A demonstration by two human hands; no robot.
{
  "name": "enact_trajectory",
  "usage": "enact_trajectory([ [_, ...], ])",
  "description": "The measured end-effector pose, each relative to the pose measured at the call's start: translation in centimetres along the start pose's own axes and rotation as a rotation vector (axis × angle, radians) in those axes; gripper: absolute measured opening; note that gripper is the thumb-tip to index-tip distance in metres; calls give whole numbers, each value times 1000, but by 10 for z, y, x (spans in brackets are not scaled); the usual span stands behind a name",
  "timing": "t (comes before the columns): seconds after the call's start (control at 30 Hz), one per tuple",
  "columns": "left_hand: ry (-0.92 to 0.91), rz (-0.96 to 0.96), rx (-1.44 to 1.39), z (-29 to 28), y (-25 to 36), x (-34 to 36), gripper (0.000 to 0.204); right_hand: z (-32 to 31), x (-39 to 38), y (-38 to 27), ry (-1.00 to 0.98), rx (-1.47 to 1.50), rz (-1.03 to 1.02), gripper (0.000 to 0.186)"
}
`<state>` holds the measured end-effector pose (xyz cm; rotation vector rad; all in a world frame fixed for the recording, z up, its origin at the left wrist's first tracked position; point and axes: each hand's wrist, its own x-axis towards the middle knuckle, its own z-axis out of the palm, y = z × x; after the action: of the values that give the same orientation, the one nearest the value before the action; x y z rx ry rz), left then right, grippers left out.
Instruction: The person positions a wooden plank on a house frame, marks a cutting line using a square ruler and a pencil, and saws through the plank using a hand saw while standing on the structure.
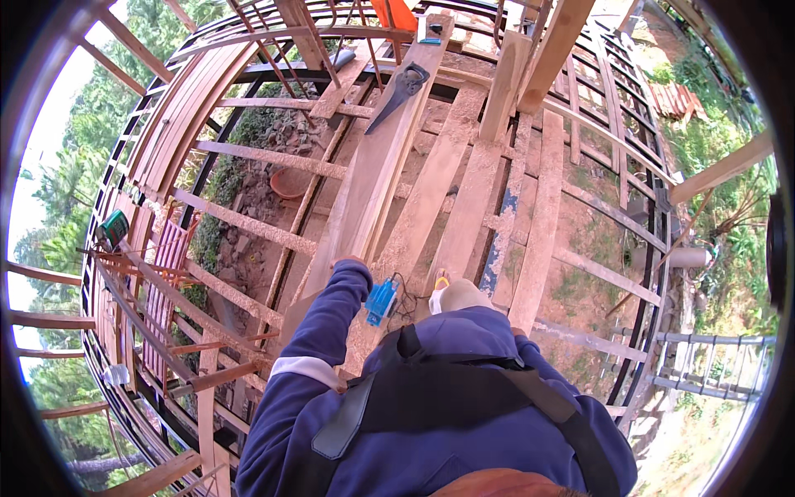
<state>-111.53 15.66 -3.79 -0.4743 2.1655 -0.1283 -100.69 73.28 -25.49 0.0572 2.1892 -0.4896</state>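
Note:
My left hand [346,261], at the end of a blue sleeve, has its fingers curled on the near part of a long wooden plank [352,203]. A hand saw [397,95] lies on that plank further up, with a small teal-and-black item [430,35] at its far end. Just right of my left forearm, a blue power tool [381,302] with a black cord rests on shaving-strewn boards. My right hand [518,332] is mostly hidden beside my knee, and its fingers cannot be made out.
My sandalled foot [440,282] stands on boards over spaced joists [248,224], with ground showing through gaps. Wooden posts [546,58] rise ahead. Stacked boards [182,124] and a green-topped object [112,230] are on the left. A metal ladder [708,369] is at right.

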Motion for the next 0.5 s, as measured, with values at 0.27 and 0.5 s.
enact_trajectory([
  [0.27, -120, 159, 202, 41, -55, 50, 40, -47, 71, -39, 26, 80, -130, 42],
  [0.5, 303, 4, -332, -92, -22, 55, 37, -207, 126, -81, 158, 342, 36, 32],
])
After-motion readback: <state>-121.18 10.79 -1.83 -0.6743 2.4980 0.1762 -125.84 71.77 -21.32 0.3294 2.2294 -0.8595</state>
